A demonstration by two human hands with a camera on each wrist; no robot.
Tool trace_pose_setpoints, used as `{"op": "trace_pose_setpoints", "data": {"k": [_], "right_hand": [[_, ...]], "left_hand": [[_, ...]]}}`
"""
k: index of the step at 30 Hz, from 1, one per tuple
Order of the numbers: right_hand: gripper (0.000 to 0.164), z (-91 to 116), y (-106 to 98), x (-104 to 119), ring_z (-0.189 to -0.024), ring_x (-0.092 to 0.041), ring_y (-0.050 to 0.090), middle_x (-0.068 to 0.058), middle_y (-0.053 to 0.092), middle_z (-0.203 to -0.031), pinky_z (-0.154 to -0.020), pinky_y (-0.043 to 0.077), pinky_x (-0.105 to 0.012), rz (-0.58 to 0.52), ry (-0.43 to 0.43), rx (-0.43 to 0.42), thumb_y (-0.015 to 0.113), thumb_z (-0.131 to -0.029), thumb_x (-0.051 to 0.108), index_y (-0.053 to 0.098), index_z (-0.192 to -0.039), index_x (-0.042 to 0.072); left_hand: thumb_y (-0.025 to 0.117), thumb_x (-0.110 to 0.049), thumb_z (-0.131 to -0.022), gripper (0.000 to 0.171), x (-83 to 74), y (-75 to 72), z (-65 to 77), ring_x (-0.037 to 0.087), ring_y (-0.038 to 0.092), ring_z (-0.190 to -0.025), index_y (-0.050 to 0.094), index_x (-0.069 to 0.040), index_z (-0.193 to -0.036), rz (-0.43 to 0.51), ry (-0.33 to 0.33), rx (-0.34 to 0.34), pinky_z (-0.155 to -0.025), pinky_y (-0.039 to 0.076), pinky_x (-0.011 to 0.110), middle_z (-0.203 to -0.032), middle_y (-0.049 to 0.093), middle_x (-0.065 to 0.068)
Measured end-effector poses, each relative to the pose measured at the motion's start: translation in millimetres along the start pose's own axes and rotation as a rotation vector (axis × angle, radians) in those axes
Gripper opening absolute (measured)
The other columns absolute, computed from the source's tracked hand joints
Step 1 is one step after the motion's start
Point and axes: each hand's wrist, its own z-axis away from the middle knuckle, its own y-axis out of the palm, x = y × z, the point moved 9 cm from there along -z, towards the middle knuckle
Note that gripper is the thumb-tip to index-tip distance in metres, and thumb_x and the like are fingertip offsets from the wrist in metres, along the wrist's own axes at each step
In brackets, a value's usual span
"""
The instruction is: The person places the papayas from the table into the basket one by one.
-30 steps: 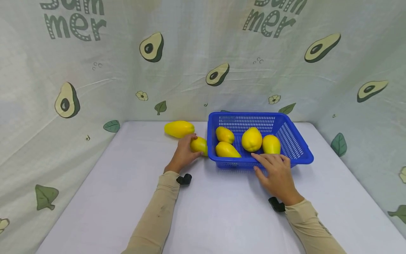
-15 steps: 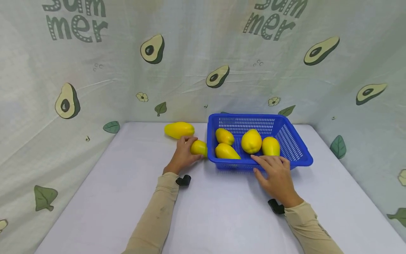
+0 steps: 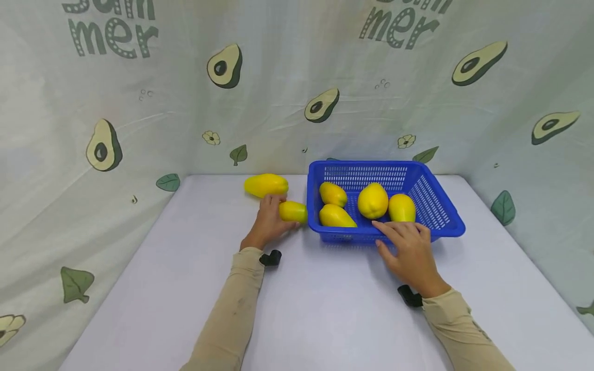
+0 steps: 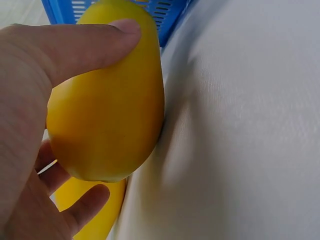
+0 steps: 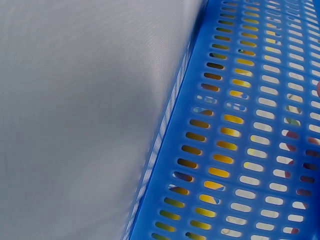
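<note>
My left hand [image 3: 271, 219] grips a yellow papaya [image 3: 292, 212] on the table, just left of the blue plastic basket [image 3: 392, 233]. In the left wrist view the thumb lies across the papaya [image 4: 110, 110], its narrower end toward the basket wall [image 4: 60, 10]; the other fingers are partly hidden behind it. My right hand [image 3: 410, 252] holds the basket's near rim, fingers over the edge and thumb outside. Several yellow papayas lie inside, among them a round one [image 3: 373, 201] and one at the near left [image 3: 336, 216].
Another, longer yellow papaya [image 3: 266, 185] lies on the white table [image 3: 325, 309] behind my left hand. A cloth backdrop [image 3: 269, 129] printed with avocados rises at the back and sides. The slotted basket wall [image 5: 235, 130] fills much of the right wrist view.
The held papaya has turned slightly, lying more level in the left hand. The right hand stays at the basket rim; the head view shifts a little.
</note>
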Motion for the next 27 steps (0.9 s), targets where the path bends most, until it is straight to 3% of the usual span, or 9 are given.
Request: {"op": "trace_pose_setpoints", "data": {"k": [9,16,27], "right_hand": [[0.044,1.2,2.5,1.9,-0.103,-0.033,0.057,-0.008,0.068,-0.109,-0.092,0.031,-0.058,0.007,-0.014,0.007,0.068,-0.086,0.024,0.068,-0.129,0.015],[0.044,-1.9,-2.5,2.9,-0.102,-0.034,0.057,-0.009,0.068,-0.107,-0.091,0.031,-0.058,0.002,-0.019,-0.017,0.069,-0.085,0.022,0.069,-0.128,0.014],[0.043,-0.1,-1.5,1.4,-0.103,-0.033,0.057,-0.008,0.068,-0.108,-0.092,0.031,-0.059,0.010,-0.013,-0.008,0.066,-0.087,0.026,0.069,-0.128,0.014]], "left_hand": [[0.090,-0.026,-0.075,0.081,4.5,-1.0,1.7,0.030,0.041,-0.120,0.046,-0.002,-0.138,0.032,-0.024,0.012,-0.107,0.037,0.044,-0.129,0.049,0.013],[0.085,-0.038,-0.079,0.078,6.4,-4.8,2.1,0.031,0.041,-0.119,0.051,-0.013,-0.145,0.043,-0.069,0.040,-0.105,0.039,0.049,-0.130,0.040,0.014],[0.082,-0.052,-0.077,0.079,15.2,-16.0,2.4,0.032,0.049,-0.110,0.054,-0.016,-0.142,0.076,-0.104,-0.053,-0.099,0.043,0.049,-0.125,0.039,0.011]]}}
